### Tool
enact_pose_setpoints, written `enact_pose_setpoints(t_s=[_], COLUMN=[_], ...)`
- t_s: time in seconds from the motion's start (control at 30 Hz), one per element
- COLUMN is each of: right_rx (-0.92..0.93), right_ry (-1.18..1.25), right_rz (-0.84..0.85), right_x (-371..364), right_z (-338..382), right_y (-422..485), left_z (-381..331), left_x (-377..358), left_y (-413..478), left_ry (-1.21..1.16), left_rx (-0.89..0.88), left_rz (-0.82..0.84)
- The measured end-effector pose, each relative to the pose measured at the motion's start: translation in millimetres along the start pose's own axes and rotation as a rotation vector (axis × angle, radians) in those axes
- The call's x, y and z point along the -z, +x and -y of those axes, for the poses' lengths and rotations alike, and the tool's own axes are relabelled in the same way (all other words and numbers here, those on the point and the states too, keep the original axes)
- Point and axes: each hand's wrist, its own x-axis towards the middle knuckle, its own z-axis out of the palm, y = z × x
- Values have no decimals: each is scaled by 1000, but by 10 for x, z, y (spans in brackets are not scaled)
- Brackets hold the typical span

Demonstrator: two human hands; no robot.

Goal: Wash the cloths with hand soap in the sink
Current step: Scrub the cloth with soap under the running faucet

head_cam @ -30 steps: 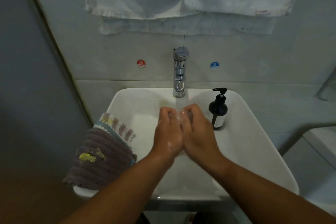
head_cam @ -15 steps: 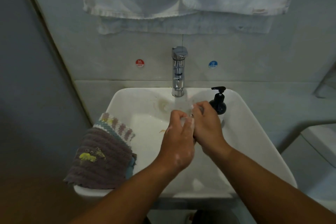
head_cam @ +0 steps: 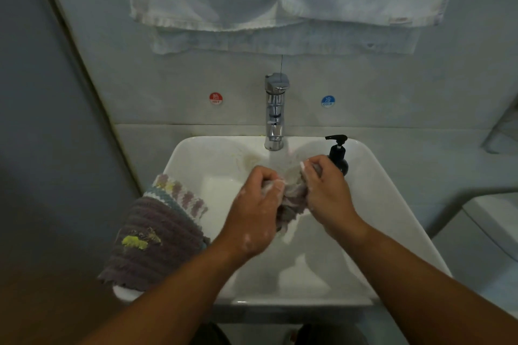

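Under the tap point(head_cam: 276, 112), fingers of left hand point(head_cam: 258, 210) and right hand point(head_cam: 328, 190) clenched on the cloth point(head_cam: 293, 196): rub folds together, low over the sink point(head_cam: 375, 204).

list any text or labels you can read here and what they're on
"HOT": red round sticker on the wall, left of the tap.
"COLD": blue round sticker on the wall, right of the tap.
The character above each word is too small to read.
Soap bottle: no label shows.
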Motion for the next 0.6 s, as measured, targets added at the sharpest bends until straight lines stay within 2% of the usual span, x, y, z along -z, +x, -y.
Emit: enact_pose_setpoints(t_s=[0.07,0.27,0.43,0.6], right_rx=[-52,-70,-85,-74], right_ry=[108,260,277,257], right_rz=[27,295,380,439], right_x=[121,439,542,645], right_z=[-9,-15,39,-13], right_y=[72,110,70,151], left_z=[104,299,338,313], left_x=[192,599,662,733], left_y=[129,289,301,329], left_ry=[66,212,45,38], left_rx=[5,43,75,36], left_rz=[-52,-75,-78,-144])
